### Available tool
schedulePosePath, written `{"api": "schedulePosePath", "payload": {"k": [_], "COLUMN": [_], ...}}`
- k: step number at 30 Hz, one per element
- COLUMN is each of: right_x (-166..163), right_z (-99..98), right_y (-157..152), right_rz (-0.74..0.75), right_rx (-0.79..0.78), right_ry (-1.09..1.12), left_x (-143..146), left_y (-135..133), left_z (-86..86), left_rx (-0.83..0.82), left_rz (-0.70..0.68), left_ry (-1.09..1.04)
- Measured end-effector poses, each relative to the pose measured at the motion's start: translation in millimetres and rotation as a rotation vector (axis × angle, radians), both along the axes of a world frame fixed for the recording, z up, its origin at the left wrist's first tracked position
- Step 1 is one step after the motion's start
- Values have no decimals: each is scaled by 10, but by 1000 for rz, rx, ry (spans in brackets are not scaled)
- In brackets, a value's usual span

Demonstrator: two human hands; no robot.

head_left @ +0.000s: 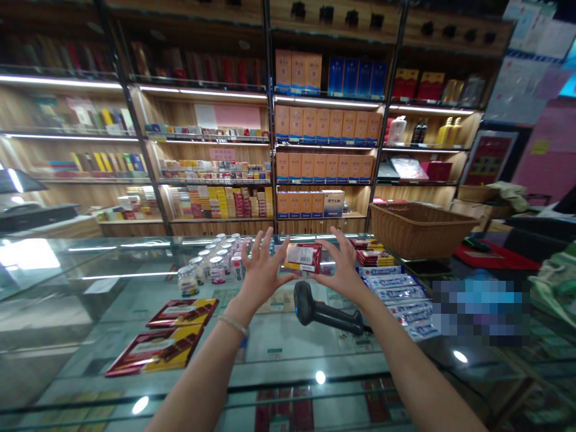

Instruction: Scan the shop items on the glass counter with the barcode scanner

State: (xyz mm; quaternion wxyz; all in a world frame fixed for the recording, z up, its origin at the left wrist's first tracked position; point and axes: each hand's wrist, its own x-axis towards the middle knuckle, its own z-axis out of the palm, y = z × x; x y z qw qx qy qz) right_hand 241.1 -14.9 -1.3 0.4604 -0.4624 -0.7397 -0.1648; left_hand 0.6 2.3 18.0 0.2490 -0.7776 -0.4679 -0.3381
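Observation:
A small red and yellow packet, coloured like the chocolate bars on the counter, sits between my two hands with its barcode side facing me. My left hand has thumb and forefinger at its left corners, the other fingers spread. On the opposite side, my right hand frames the right corners the same way. Contact at the fingertips is hard to make out. Just below lies a black handheld barcode scanner on the glass counter. Two large chocolate bars lie to the left.
Small lidded jars stand in rows behind my left hand. At right are stacked red-yellow bars, blue-white packets and a wicker basket. Shelves with orange boxes line the back wall. A blurred patch hides something at right.

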Motion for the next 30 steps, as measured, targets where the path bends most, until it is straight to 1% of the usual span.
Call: {"api": "schedulePosePath", "payload": {"k": [4, 8, 12, 16, 19, 23, 30], "right_x": [-14, -96, -207, -284, -313, -332, -347], "right_z": [-10, -28, -55, -69, -69, -69, -78], "right_y": [4, -23, -51, -61, -66, -60, -27], "right_rz": [-20, -38, -34, -19, -7, -27, -70], "right_rx": [59, 122, 137, 147, 136, 122, 109], "right_ry": [29, -9, -79, -125, -158, -190, -226], "left_x": [19, 143, 271, 329, 343, 354, 362], "left_y": [-22, -131, -243, -297, -309, -300, -222], "left_z": [27, 69, 86, 83, 89, 87, 12], "left_rx": [-5, -23, -40, -37, -29, -4, -1], "left_rz": [-27, -61, -114, -130, -118, -104, -84], "left_ry": [-68, -164, -181, -200, -224, -250, -362]}}
